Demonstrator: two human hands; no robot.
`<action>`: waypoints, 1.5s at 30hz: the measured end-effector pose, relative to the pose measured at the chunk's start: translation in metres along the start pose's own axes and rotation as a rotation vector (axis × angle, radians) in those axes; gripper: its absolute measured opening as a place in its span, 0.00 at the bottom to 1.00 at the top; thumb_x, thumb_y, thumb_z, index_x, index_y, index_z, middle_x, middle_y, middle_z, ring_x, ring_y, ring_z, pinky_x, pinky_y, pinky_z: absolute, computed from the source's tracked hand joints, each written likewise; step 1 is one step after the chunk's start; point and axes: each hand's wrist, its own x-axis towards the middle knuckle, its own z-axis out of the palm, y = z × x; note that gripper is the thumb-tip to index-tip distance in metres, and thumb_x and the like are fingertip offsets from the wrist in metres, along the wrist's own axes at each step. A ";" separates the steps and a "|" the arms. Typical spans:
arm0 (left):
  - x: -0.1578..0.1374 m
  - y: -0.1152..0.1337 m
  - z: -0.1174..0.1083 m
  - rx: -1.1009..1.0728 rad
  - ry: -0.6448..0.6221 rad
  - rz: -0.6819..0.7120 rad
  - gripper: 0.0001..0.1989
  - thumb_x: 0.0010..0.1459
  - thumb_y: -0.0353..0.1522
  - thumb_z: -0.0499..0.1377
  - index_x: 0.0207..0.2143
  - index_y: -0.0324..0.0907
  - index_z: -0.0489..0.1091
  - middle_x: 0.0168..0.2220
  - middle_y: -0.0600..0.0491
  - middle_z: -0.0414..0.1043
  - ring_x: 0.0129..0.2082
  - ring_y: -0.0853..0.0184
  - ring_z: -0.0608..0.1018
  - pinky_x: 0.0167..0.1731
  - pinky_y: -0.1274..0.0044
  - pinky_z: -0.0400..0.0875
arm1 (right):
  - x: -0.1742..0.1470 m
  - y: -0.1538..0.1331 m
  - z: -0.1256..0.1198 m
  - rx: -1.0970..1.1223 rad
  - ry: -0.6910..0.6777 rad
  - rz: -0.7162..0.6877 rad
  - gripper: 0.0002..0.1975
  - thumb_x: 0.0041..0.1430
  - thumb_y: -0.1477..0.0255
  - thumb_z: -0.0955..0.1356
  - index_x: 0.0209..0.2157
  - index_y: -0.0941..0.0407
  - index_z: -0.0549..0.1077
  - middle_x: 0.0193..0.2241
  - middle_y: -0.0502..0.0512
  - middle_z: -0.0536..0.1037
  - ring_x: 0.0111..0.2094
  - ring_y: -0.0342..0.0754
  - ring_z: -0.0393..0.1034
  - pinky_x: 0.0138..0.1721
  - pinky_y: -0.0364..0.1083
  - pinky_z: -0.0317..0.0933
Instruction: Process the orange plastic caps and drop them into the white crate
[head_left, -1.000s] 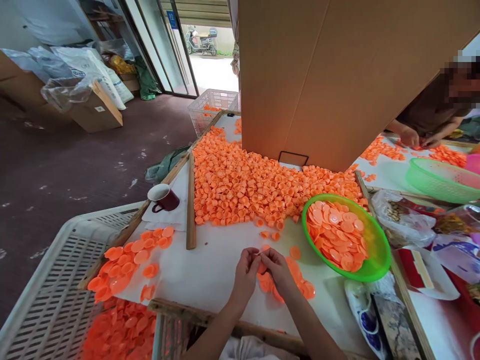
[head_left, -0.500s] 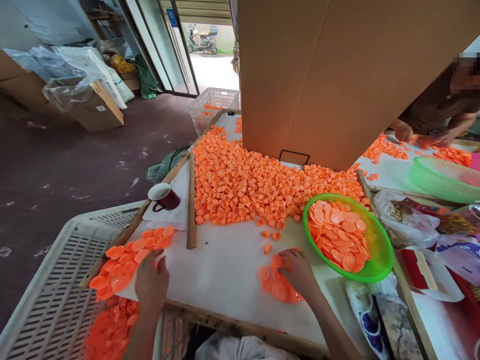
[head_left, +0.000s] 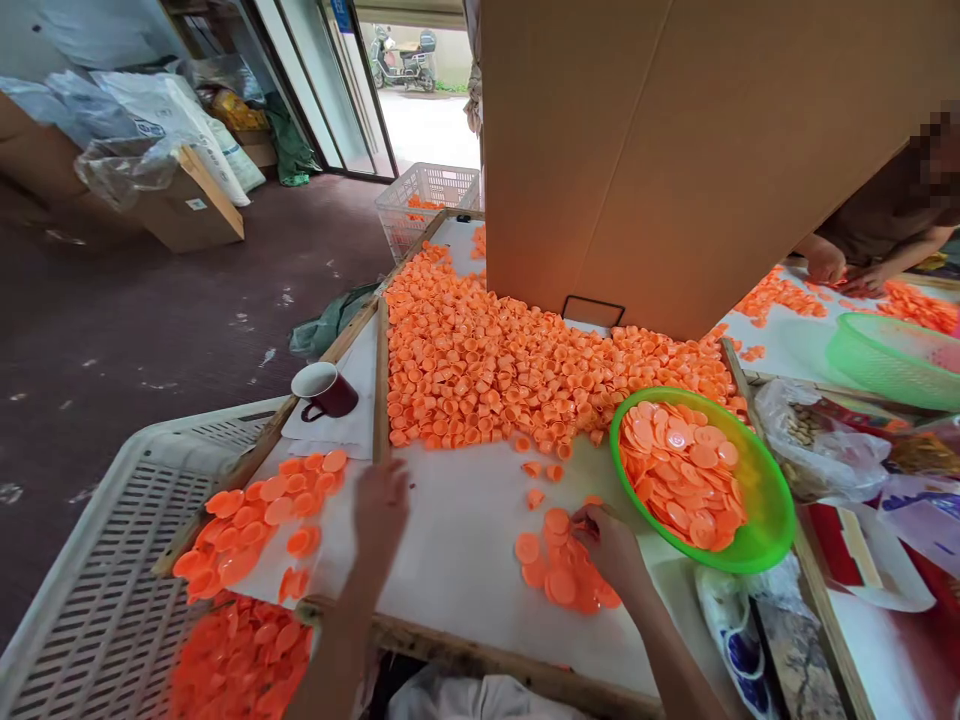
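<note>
My right hand (head_left: 616, 552) is at the right side of a small pile of flat orange plastic discs (head_left: 562, 580), its fingers pinched on a disc at the pile's edge. Motion blurs my left hand (head_left: 381, 505), which is over the white tabletop (head_left: 450, 540) just below the end of a wooden strip (head_left: 381, 400); its fingers are too smeared to read. To its left lies a spread of orange discs with raised rims (head_left: 255, 515), two of them apart near the table edge. Small orange cups (head_left: 487, 370) form a big heap beyond both hands.
A green bowl (head_left: 776, 510) of discs stands right of my right hand. A dark mug (head_left: 337, 395) sits at the left. Below the left edge is a white crate (head_left: 97, 560) containing orange pieces. A large cardboard box (head_left: 637, 150) rises behind the heap. Another person's hands (head_left: 840, 270) work at far right.
My left hand has moved right, away from the left spread, where two separate discs now show by the table edge. My right hand has shifted slightly right and its fingers have drawn together.
</note>
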 end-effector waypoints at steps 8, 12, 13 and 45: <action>-0.039 0.112 0.113 -0.152 -0.642 0.325 0.17 0.55 0.29 0.56 0.49 0.45 0.66 0.49 0.49 0.67 0.49 0.61 0.67 0.48 0.68 0.64 | -0.002 -0.007 -0.018 -0.006 0.046 -0.043 0.07 0.49 0.72 0.64 0.31 0.55 0.73 0.26 0.52 0.72 0.27 0.47 0.67 0.30 0.44 0.58; -0.038 0.105 0.132 -0.115 -0.633 0.335 0.16 0.56 0.30 0.56 0.48 0.45 0.68 0.44 0.49 0.69 0.45 0.61 0.67 0.46 0.68 0.63 | -0.006 -0.001 -0.017 0.078 0.118 -0.016 0.09 0.50 0.67 0.66 0.32 0.56 0.73 0.21 0.50 0.69 0.23 0.46 0.64 0.26 0.44 0.58; -0.037 0.102 0.134 -0.129 -0.613 0.336 0.15 0.56 0.31 0.57 0.47 0.45 0.68 0.43 0.49 0.69 0.44 0.61 0.67 0.45 0.68 0.63 | -0.006 0.001 -0.016 0.098 0.130 -0.012 0.09 0.50 0.66 0.67 0.32 0.56 0.73 0.21 0.49 0.68 0.23 0.46 0.64 0.26 0.45 0.58; -0.059 0.121 0.089 -1.284 -0.535 -0.614 0.20 0.46 0.39 0.64 0.40 0.38 0.70 0.34 0.50 0.74 0.32 0.66 0.77 0.38 0.70 0.73 | 0.005 -0.071 0.035 1.014 0.277 0.005 0.12 0.54 0.61 0.67 0.34 0.56 0.70 0.34 0.55 0.77 0.38 0.49 0.72 0.43 0.52 0.68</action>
